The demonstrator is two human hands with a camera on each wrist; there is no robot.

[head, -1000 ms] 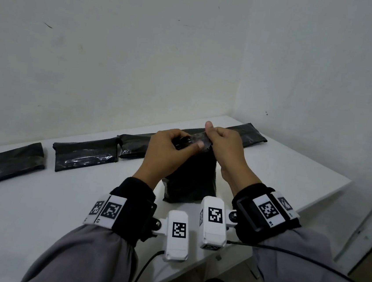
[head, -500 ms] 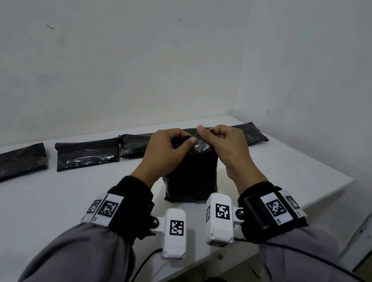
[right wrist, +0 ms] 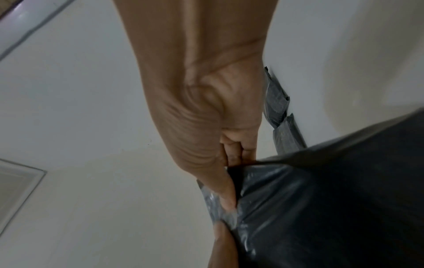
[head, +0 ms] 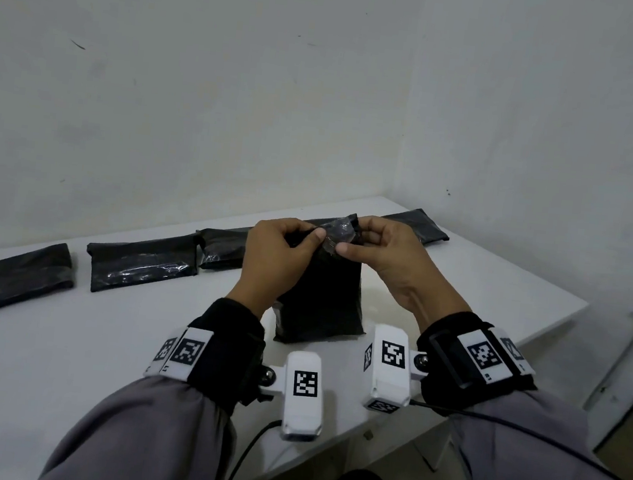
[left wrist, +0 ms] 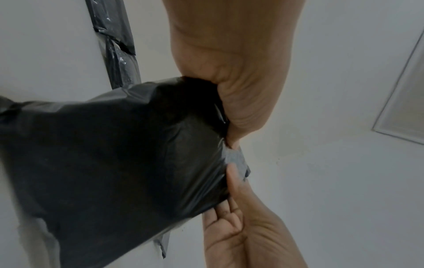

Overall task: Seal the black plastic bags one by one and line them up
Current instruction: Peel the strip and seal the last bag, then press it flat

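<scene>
Head view: a crinkled black plastic bag (head: 320, 299) stands upright on the white table (head: 61, 350), with four flat black bags (head: 140, 270) lined up from 9 to 1 o'clock behind. The left hand (head: 277, 259) and right hand (head: 387, 259) pinch its top flap. Left wrist view: right fingers (left wrist: 220, 214) curl behind the flap. Right wrist view: the right thumb (right wrist: 220, 190) presses the glossy strip.

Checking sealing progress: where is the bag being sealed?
Head view, centre: the bag stands on the table before the row, top pinched by left hand and right hand.
</scene>
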